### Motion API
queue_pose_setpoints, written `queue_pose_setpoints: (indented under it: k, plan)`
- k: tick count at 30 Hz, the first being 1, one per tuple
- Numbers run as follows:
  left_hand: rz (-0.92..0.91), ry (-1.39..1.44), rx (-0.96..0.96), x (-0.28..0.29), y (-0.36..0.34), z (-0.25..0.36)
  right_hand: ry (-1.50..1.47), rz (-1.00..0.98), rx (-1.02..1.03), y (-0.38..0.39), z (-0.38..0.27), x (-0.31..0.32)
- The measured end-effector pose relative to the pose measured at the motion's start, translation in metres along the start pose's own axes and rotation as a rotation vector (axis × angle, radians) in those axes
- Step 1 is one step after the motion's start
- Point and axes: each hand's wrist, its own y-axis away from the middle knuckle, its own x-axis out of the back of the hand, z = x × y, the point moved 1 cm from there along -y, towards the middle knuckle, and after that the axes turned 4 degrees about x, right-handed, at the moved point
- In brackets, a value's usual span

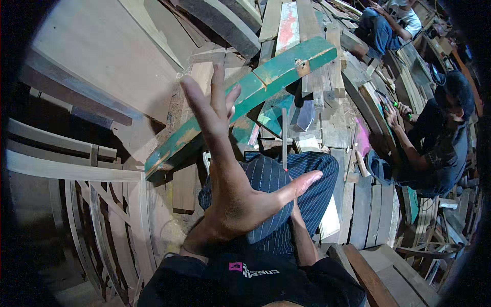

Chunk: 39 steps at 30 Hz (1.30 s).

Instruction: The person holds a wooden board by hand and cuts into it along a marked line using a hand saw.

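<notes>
My left hand (230,184) is raised close to the head camera, fingers spread, thumb stretched to the right, with nothing in it. My right forearm (304,233) rises from the dark sleeve beside my knee; its hand is hidden behind my left thumb. Just above that thumb stands a thin, flat grey strip (284,140) with a red spot at its lower end; whether my right hand holds it cannot be seen. Beyond my striped trousers (317,174), a thick green-painted wooden beam (250,94), chipped and notched, lies slantwise behind my left fingers.
Curved slatted wooden frames (82,174) and a large pale panel (102,56) stand at left. Planks (368,215) cover the ground ahead and right. At right a crouching person (434,138) holds a green-handled tool (408,113); another person (388,25) sits farther back. A sandal (379,168) lies nearby.
</notes>
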Motion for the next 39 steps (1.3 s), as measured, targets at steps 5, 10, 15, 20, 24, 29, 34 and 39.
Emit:
queue_pose_setpoints:
  k: [5,10,15,20,24,29,34,39]
  plan:
    - [0.093,-0.005,-0.056,-0.004,0.005,-0.006,0.021,-0.007,-0.029,0.004,-0.003,0.001]
    - [0.143,0.034,-0.146,-0.008,0.004,-0.009,0.033,0.005,-0.047,0.006,-0.003,0.003]
    - [0.133,-0.100,-0.127,-0.007,0.002,-0.007,0.038,0.013,-0.066,0.016,0.007,0.011]
    - [0.080,-0.121,-0.169,-0.007,0.001,-0.012,0.014,0.013,-0.118,0.010,0.003,0.007]
    - [0.267,0.051,-0.115,-0.011,0.001,-0.002,0.050,0.059,-0.052,0.006,0.006,0.019]
    - [0.191,-0.358,-0.224,0.044,-0.011,0.031,-0.064,0.051,0.058,0.009,0.019,0.006]
    - [-0.190,-1.452,-0.340,0.074,-0.021,0.093,-0.071,0.023,-0.029,0.008,0.043,0.012]
    - [0.276,-1.138,-0.246,0.082,-0.019,0.089,-0.003,0.030,0.035,0.010,0.033,0.006]
